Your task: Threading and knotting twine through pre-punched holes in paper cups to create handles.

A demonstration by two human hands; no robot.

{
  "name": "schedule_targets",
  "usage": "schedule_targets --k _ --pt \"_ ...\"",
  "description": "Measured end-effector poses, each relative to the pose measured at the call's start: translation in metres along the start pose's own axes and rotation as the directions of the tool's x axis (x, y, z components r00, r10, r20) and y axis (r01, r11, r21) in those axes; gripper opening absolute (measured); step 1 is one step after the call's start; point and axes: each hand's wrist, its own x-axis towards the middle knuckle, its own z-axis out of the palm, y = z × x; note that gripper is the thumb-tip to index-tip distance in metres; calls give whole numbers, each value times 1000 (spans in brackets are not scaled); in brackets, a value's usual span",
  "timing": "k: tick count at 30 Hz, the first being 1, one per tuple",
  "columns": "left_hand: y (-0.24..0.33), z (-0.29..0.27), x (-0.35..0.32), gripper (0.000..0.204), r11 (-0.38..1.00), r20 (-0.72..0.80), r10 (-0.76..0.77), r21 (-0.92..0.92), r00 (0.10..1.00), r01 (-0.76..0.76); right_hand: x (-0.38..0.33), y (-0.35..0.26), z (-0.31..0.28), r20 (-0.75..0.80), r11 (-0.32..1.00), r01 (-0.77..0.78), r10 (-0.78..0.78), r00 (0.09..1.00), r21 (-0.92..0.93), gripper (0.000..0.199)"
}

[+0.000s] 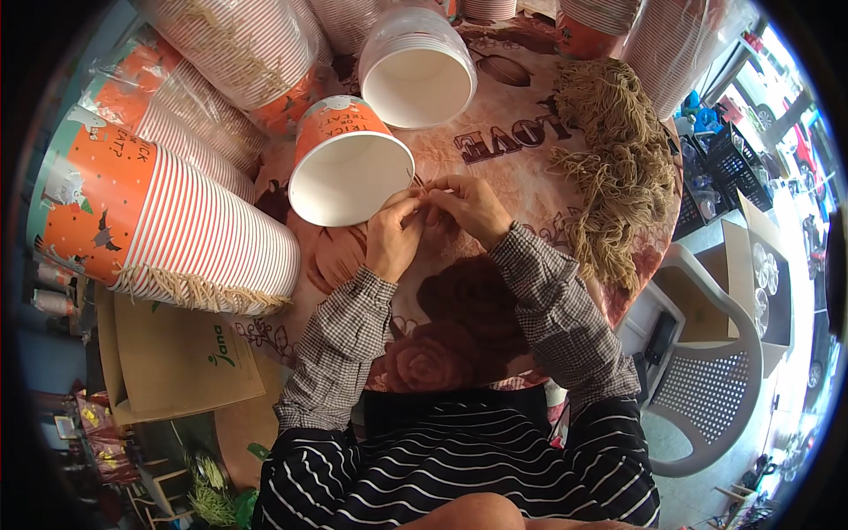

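An orange paper bucket (344,180) with a white inside lies tilted on the table, its mouth toward me. Just right of its rim, my left hand (396,231) is closed in a pinch. My right hand (475,208) meets it there, also pinching, with the fingertips of both hands almost touching. A thin cord (416,179) shows at their fingertips, close to the bucket's rim; most of it is hidden by the fingers. At the right lies a heap of tan cords (618,159).
A long stack of nested orange buckets (203,221) with cord handles lies at the left. More wrapped stacks (238,53) and white nested buckets (419,84) stand farther back. A cardboard box (177,353) sits lower left, a grey plastic chair (711,389) at right.
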Motion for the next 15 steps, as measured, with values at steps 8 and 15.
schedule_targets --k 8,15 --pt "13 -4 -2 18 999 119 -16 33 993 12 -2 -4 -1 32 989 -132 130 991 71 16" --pt "0 -6 2 22 924 74 -228 -299 971 240 -2 -3 3 21 997 -76 76 997 1 15"
